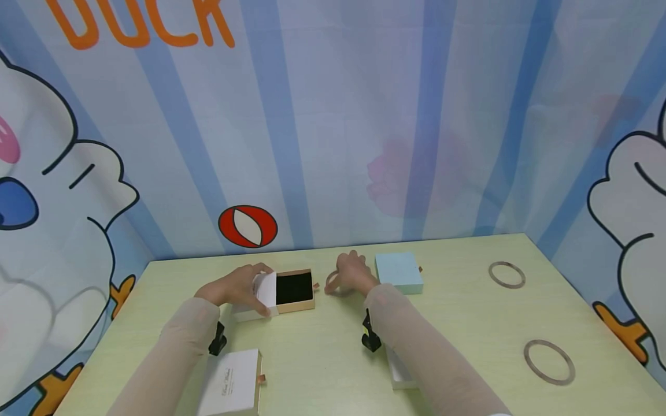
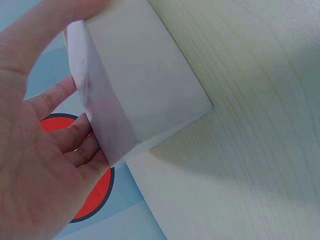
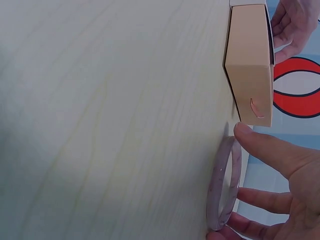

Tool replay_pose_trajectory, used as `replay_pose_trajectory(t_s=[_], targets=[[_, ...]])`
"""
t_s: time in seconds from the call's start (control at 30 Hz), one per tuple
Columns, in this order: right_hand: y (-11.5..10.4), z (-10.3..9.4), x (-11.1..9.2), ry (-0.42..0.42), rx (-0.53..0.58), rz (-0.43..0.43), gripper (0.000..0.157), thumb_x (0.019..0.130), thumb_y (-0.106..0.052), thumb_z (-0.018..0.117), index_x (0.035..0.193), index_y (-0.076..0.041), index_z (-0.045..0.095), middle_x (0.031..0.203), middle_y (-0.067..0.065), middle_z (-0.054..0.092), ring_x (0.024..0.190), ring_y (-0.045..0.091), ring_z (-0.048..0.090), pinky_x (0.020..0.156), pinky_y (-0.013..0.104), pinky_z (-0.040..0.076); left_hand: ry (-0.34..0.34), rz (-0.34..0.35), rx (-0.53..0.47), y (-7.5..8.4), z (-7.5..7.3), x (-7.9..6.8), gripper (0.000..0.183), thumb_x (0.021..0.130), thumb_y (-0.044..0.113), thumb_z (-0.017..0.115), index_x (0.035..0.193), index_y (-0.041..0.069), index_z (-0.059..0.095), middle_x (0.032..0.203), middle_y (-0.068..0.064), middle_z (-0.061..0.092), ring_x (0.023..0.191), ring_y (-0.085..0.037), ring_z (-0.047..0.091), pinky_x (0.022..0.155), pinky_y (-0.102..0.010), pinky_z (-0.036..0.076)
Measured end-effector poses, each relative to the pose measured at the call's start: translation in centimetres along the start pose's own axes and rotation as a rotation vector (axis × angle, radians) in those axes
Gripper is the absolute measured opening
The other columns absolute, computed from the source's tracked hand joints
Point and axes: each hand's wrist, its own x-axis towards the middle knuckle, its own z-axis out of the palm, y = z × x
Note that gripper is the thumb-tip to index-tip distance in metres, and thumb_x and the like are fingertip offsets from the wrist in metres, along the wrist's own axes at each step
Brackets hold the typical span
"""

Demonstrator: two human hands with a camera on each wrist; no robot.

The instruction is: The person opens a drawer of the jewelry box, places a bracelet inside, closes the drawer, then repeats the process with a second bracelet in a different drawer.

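Note:
A white box sleeve (image 1: 267,289) lies at the back left, its tan drawer (image 1: 314,301) slid partly out to the right, showing a black lining. My left hand (image 1: 236,287) grips the sleeve, thumb on the near side and fingers around the far side. Just right of the drawer, my right hand (image 1: 355,273) holds a pale mauve bangle (image 3: 215,195) across its width, between thumb and fingertips, low at the table. A small ribbon tab (image 3: 256,107) on the drawer's end faces the thumb.
A light blue box (image 1: 399,270) stands right of my right hand. Another white box (image 1: 231,381) sits at the front left. Part of a white box (image 1: 399,370) shows under my right forearm. Two more bangles, one far (image 1: 510,286) and one nearer (image 1: 559,382), lie at right.

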Motion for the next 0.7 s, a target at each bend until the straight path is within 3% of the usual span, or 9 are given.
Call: replay_pose_trajectory(t_s=[0.2,0.7], targets=[[-0.17,-0.08,-0.32,-0.005,-0.002,-0.008,0.038,0.07,-0.026,0.093,0.079,-0.003,0.063,0.097,0.013,0.049,0.091,0.03,0.045,0.07,0.04,0.046,-0.002,-0.01,0.009,0.0,0.04,0.03,0.094,0.063,0.031,0.096,0.142,0.012,0.047,0.133,-0.014,0.053,0.113,-0.031,0.049,0.094,-0.06,0.048],[-0.44,-0.08,-0.6,-0.006,0.021,0.012,0.04,0.069,-0.016,0.091,0.089,-0.003,0.059,0.098,0.013,0.047,0.096,0.033,0.043,0.079,0.047,0.046,-0.005,-0.005,0.001,0.29,-0.2,-0.25,0.093,0.065,0.031,0.095,0.142,0.012,0.047,0.135,-0.015,0.052,0.113,-0.032,0.048,0.095,-0.06,0.047]])
